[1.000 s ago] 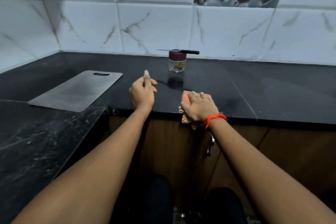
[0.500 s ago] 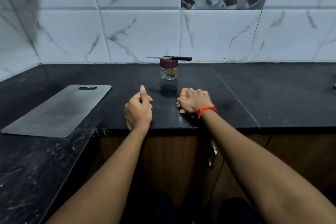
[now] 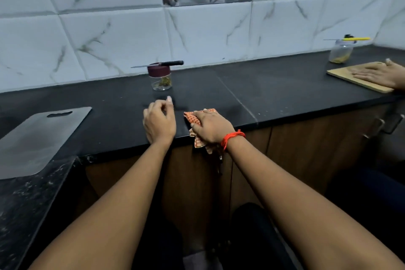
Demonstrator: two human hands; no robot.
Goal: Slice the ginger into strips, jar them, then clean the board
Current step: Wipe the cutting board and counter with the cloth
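A small glass jar (image 3: 161,81) with a maroon lid holds ginger strips and stands near the back wall. A black-handled knife (image 3: 161,64) lies across its lid. The bare steel cutting board (image 3: 37,138) lies flat at the left of the black counter (image 3: 252,90). My right hand (image 3: 211,126) lies on top of an orange checked cloth (image 3: 192,115) at the counter's front edge, and part of the cloth hangs over the edge. My left hand (image 3: 158,123) rests beside it with loosely curled fingers and holds nothing.
At the far right another person's hand (image 3: 381,74) lies on a wooden board (image 3: 341,73). Behind it stands a second jar (image 3: 340,53) with a yellow-handled knife (image 3: 352,39) on top. Brown cupboard doors are below the counter.
The view has swung right, revealing the far-right board and hand. My right hand has drawn the cloth back to the counter's edge. My left index finger has curled in.
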